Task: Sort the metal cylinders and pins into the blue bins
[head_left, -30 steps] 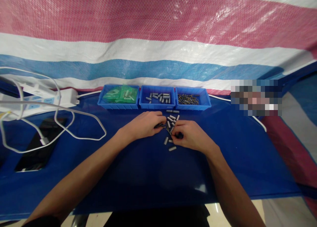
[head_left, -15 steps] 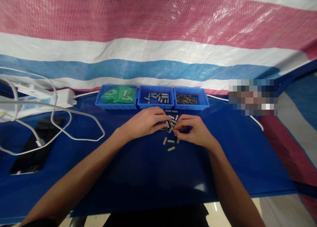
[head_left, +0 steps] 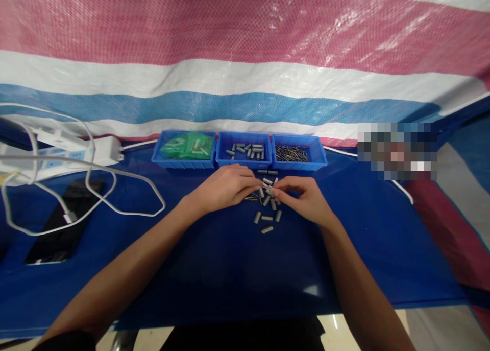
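Observation:
Both of my hands meet over a loose pile of small grey metal cylinders (head_left: 267, 200) on the blue table. My left hand (head_left: 229, 188) is closed in a pinch, its fingertips at the left side of the pile; what it holds is too small to make out. My right hand (head_left: 300, 196) pinches a small metal cylinder (head_left: 269, 190) between thumb and forefinger, close to the left fingertips. A few thin brass-coloured pins (head_left: 251, 197) lie under the left fingers. Several more cylinders (head_left: 267, 229) lie nearer to me.
Along the back stand three blue bins: one with green bags (head_left: 176, 145), one with metal cylinders (head_left: 228, 159), one with thin pins (head_left: 293, 153). At left are a white power strip (head_left: 107, 150), looping white cables (head_left: 143, 214) and a black phone (head_left: 57, 233). A striped sheet (head_left: 245, 75) hangs behind.
My right thumb and forefinger have shifted slightly up, showing more cylinders beneath them. The left hand has drawn back a little, baring the pins. The whole view has shifted slightly.

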`<action>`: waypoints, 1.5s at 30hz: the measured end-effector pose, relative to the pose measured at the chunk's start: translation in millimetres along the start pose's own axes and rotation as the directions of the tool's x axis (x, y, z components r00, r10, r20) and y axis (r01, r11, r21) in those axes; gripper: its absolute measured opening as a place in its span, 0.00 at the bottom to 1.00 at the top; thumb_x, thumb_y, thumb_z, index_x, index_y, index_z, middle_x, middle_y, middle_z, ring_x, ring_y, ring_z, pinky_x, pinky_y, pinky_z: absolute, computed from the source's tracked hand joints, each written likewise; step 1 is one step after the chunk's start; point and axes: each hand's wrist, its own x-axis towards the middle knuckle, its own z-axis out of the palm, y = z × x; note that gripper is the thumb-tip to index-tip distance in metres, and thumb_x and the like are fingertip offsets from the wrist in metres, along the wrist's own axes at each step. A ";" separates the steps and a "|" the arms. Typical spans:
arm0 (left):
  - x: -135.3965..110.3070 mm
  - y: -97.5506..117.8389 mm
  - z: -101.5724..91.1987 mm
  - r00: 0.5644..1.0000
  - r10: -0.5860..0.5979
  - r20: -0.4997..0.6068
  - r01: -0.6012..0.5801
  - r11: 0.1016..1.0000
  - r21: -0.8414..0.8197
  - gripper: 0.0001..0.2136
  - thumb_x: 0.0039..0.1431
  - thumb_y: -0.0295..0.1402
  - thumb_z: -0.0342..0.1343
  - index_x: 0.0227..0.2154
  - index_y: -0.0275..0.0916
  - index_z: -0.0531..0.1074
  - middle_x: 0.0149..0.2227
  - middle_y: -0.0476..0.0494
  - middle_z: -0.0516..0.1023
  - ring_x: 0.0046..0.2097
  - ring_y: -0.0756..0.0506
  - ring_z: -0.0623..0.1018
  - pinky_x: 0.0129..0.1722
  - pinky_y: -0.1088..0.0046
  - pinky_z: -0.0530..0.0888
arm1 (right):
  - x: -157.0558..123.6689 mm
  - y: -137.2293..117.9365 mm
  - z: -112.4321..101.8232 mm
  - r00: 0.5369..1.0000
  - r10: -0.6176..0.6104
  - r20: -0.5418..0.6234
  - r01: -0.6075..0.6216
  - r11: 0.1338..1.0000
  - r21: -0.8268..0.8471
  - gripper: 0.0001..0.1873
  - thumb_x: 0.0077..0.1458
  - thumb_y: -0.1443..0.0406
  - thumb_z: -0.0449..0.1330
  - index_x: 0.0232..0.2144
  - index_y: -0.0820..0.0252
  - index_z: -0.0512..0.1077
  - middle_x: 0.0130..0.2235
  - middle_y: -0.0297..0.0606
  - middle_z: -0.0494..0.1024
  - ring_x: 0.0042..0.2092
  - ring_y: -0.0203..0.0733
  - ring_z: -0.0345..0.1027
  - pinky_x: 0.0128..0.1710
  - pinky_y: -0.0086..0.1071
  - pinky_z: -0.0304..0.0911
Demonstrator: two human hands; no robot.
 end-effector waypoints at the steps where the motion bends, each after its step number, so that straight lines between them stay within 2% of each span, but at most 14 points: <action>1: 0.0 0.3 0.1 1.000 -0.013 0.000 0.013 1.000 -0.003 0.12 0.75 0.33 0.51 0.46 0.36 0.81 0.40 0.40 0.84 0.43 0.44 0.82 0.48 0.68 0.75 | 0.1 1.1 0.7 0.999 0.029 -0.020 -0.028 0.999 0.027 0.12 0.61 0.56 0.68 0.35 0.58 0.83 0.33 0.39 0.85 0.33 0.41 0.77 0.35 0.34 0.72; 7: 1.1 3.0 0.0 0.997 -0.077 0.011 0.078 0.996 -0.032 0.11 0.74 0.32 0.51 0.43 0.36 0.80 0.41 0.40 0.84 0.43 0.44 0.82 0.45 0.69 0.75 | 0.2 6.9 5.0 0.989 0.124 -0.086 -0.109 0.980 0.164 0.15 0.56 0.52 0.72 0.36 0.58 0.84 0.33 0.39 0.87 0.33 0.44 0.80 0.35 0.35 0.75; 12: 0.2 2.1 -1.5 0.998 -0.070 0.000 0.070 0.996 -0.060 0.11 0.73 0.33 0.54 0.42 0.36 0.82 0.38 0.41 0.84 0.40 0.45 0.82 0.43 0.70 0.75 | 1.6 8.1 9.0 0.983 0.170 -0.061 -0.142 0.937 0.319 0.16 0.53 0.54 0.75 0.39 0.58 0.84 0.34 0.39 0.88 0.34 0.45 0.84 0.39 0.37 0.79; 16: -0.5 -0.4 -0.6 0.997 -0.072 0.002 0.072 0.997 -0.018 0.11 0.73 0.33 0.55 0.40 0.37 0.82 0.36 0.41 0.84 0.39 0.45 0.82 0.41 0.70 0.74 | 2.8 7.3 11.6 0.980 0.197 -0.028 -0.168 0.897 0.408 0.19 0.49 0.54 0.77 0.41 0.57 0.84 0.34 0.39 0.88 0.35 0.47 0.84 0.41 0.40 0.81; 21: 0.0 0.9 4.9 0.996 -0.084 -0.023 0.085 0.996 0.014 0.11 0.72 0.33 0.55 0.39 0.37 0.82 0.35 0.42 0.83 0.37 0.46 0.82 0.39 0.71 0.73 | 3.6 9.2 13.2 0.977 0.213 -0.022 -0.183 0.882 0.435 0.18 0.48 0.55 0.78 0.38 0.57 0.84 0.34 0.39 0.88 0.36 0.46 0.85 0.42 0.40 0.81; 28: 0.7 2.9 13.7 0.995 -0.065 -0.070 0.067 0.998 0.022 0.10 0.73 0.34 0.56 0.40 0.38 0.82 0.36 0.43 0.83 0.38 0.45 0.82 0.42 0.71 0.74 | 6.6 10.1 14.0 0.976 0.212 -0.047 -0.171 0.885 0.433 0.18 0.48 0.54 0.78 0.38 0.57 0.84 0.34 0.38 0.87 0.35 0.45 0.84 0.42 0.40 0.81; 34: 0.8 2.7 16.2 0.993 -0.072 -0.089 0.075 0.997 0.029 0.09 0.72 0.33 0.56 0.40 0.37 0.82 0.37 0.43 0.83 0.39 0.46 0.82 0.42 0.71 0.74 | 7.7 13.1 13.7 0.967 0.243 -0.080 -0.190 0.889 0.416 0.18 0.47 0.54 0.78 0.37 0.57 0.85 0.33 0.38 0.87 0.33 0.44 0.83 0.38 0.37 0.79; 38: 1.0 3.3 16.3 0.984 -0.142 -0.105 0.144 0.990 0.009 0.07 0.70 0.33 0.59 0.40 0.38 0.81 0.36 0.44 0.82 0.38 0.46 0.81 0.40 0.72 0.73 | 7.6 12.8 12.0 0.969 0.234 -0.084 -0.184 0.902 0.391 0.16 0.47 0.54 0.78 0.34 0.57 0.85 0.30 0.37 0.86 0.32 0.44 0.81 0.36 0.36 0.78; 40: 0.9 2.7 14.7 0.972 -0.214 -0.102 0.216 0.976 0.016 0.07 0.68 0.35 0.62 0.39 0.37 0.80 0.33 0.45 0.80 0.36 0.46 0.80 0.36 0.72 0.72 | 8.2 13.7 11.6 0.964 0.227 -0.138 -0.161 0.911 0.380 0.15 0.47 0.54 0.78 0.34 0.56 0.85 0.30 0.37 0.86 0.31 0.43 0.81 0.35 0.36 0.78; 42: 0.9 2.0 12.3 0.975 -0.218 -0.050 0.219 0.976 0.015 0.07 0.66 0.36 0.64 0.39 0.37 0.79 0.34 0.46 0.79 0.35 0.46 0.79 0.35 0.72 0.72 | 9.3 16.1 11.5 0.940 0.223 -0.260 -0.120 0.925 0.359 0.15 0.47 0.55 0.78 0.33 0.56 0.85 0.30 0.36 0.86 0.30 0.43 0.81 0.36 0.37 0.79; 45: 1.4 2.8 11.1 0.997 -0.054 0.063 0.057 0.998 -0.041 0.06 0.67 0.33 0.63 0.43 0.38 0.79 0.41 0.44 0.80 0.43 0.45 0.80 0.44 0.71 0.74 | 11.4 20.7 11.4 0.861 0.188 -0.472 -0.020 0.941 0.338 0.15 0.48 0.55 0.78 0.36 0.55 0.84 0.34 0.37 0.87 0.34 0.44 0.83 0.41 0.40 0.80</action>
